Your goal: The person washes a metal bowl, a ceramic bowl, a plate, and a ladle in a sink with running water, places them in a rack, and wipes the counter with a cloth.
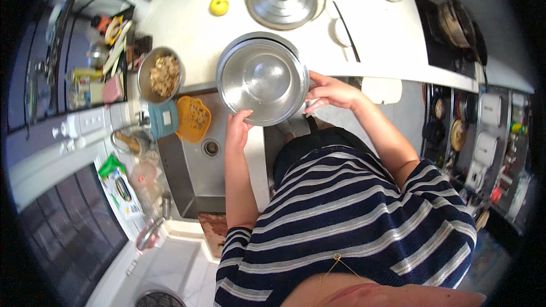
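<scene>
A shiny round steel bowl (264, 79) is held up in front of me, over the counter's front edge, its inside facing me. A second, darker metal rim (257, 36) shows behind its far side; I cannot tell whether that is another bowl nested with it. My left hand (238, 129) grips the near left rim, thumb on top and the other fingers partly hidden. At the right side my right hand (336, 92) has its fingers against the bowl's wall, somewhat spread. No food shows in the bowl.
Left of me is a steel sink (211, 179) with an orange basket (194, 132) of small bits, a blue container (164, 119) and a bowl of chopped food (142, 77). On the counter are a large pot lid (282, 8), yellow fruit (219, 5) and a dark stick (347, 33). Pans (456, 24) stand far right.
</scene>
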A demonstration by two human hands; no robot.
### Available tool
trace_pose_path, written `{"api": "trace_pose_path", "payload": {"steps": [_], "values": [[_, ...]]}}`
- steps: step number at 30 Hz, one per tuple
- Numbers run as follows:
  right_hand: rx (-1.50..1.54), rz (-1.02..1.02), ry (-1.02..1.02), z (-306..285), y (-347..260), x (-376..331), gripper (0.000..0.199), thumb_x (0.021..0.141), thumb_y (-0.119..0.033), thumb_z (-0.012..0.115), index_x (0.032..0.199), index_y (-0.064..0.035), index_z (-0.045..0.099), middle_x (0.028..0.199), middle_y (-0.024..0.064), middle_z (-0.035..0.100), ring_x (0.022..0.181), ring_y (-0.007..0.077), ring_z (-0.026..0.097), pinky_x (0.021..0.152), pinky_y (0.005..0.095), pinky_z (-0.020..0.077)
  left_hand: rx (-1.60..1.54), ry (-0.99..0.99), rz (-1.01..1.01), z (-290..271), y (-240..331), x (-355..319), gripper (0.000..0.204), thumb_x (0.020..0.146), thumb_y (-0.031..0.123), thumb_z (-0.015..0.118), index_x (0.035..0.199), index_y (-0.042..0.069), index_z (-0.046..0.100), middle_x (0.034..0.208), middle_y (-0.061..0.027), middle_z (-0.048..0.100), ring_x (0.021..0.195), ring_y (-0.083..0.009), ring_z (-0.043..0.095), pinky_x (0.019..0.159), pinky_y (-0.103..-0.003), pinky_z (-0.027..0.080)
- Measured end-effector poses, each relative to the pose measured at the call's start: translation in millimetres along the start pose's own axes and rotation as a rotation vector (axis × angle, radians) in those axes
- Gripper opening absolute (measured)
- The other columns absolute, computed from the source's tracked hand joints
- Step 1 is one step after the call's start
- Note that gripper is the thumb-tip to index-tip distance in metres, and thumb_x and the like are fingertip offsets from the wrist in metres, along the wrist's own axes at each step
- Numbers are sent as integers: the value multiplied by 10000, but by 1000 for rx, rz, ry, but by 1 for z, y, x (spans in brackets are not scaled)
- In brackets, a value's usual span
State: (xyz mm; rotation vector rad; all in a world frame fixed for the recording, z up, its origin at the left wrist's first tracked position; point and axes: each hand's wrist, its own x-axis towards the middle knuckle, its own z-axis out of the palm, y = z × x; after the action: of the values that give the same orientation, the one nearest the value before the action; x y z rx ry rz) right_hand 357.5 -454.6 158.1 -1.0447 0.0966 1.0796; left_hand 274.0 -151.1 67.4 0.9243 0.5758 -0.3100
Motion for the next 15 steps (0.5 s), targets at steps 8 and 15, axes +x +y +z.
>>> {"api": "trace_pose_path", "payload": {"steps": [8,15], "values": [[-4,-154,83,-64,19,-116,837,943,-227,633,1568,-93,93,1417,253,440,1211,318,580,883,424,593,358,-102,-88,91,-42,21,264,826,117,636,1066,13,604,968,-61,646,865,-157,631,778,-345,526],[25,-231,695,-144,86,-223,588,884,-363,723,1262,26,496,1109,134,602,912,185,658,690,304,615,635,-307,71,242,-117,-1,460,821,28,611,1271,-16,523,1098,-83,641,944,-170,602,826,-325,470]]}}
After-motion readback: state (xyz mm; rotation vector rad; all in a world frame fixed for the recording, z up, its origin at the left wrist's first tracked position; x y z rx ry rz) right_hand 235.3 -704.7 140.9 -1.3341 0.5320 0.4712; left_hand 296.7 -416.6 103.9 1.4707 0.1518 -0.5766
